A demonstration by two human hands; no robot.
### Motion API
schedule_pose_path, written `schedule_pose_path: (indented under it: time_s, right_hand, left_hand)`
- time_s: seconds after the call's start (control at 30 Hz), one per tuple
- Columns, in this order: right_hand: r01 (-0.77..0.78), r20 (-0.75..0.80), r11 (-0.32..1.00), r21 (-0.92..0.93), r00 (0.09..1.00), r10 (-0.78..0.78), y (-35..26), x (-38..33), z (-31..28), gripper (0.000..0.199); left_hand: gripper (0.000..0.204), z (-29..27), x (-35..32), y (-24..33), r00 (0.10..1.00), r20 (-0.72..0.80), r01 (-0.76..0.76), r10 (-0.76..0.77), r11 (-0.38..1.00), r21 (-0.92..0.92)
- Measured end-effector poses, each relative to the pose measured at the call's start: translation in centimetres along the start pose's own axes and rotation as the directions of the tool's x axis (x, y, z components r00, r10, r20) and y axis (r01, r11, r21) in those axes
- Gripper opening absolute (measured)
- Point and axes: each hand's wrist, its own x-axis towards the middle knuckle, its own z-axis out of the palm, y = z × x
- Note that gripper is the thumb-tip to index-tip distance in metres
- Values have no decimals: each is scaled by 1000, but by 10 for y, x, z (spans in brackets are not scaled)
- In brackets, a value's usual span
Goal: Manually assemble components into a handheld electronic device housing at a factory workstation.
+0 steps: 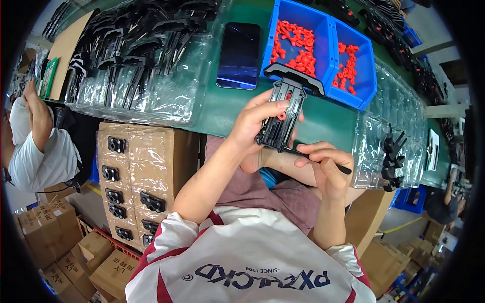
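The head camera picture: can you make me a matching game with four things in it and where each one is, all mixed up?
Things:
1. flat, shiny black phone
2. small red plastic pieces
3. long black-and-grey plastic device with a curved end
4. thin black tool

Places:
A. held in the right hand
B. inside the open blue plastic bins
C. on the green tabletop, left of the bins
D. held in the left hand

Right pairs: 1-C, 2-B, 3-D, 4-A
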Motion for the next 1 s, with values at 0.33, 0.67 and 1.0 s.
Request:
schedule_pose_path:
  time_s: [0.33, 0.67, 1.0]
  right_hand:
    - [25, -27, 917, -398, 999, -39, -5, -3, 1, 14]
    - [136, -49, 806, -576, 979, -200, 0, 7, 36, 12]
    - [140, -37, 777, -614, 978, -205, 4, 9, 37, 15]
  left_hand:
    - [28, 10, -2, 3, 999, -37, -4, 11, 982, 186]
    - [27, 9, -3, -6, 995, -51, -63, 82, 953, 297]
    - [25, 8, -1, -10, 987, -74, -108, 139, 938, 331]
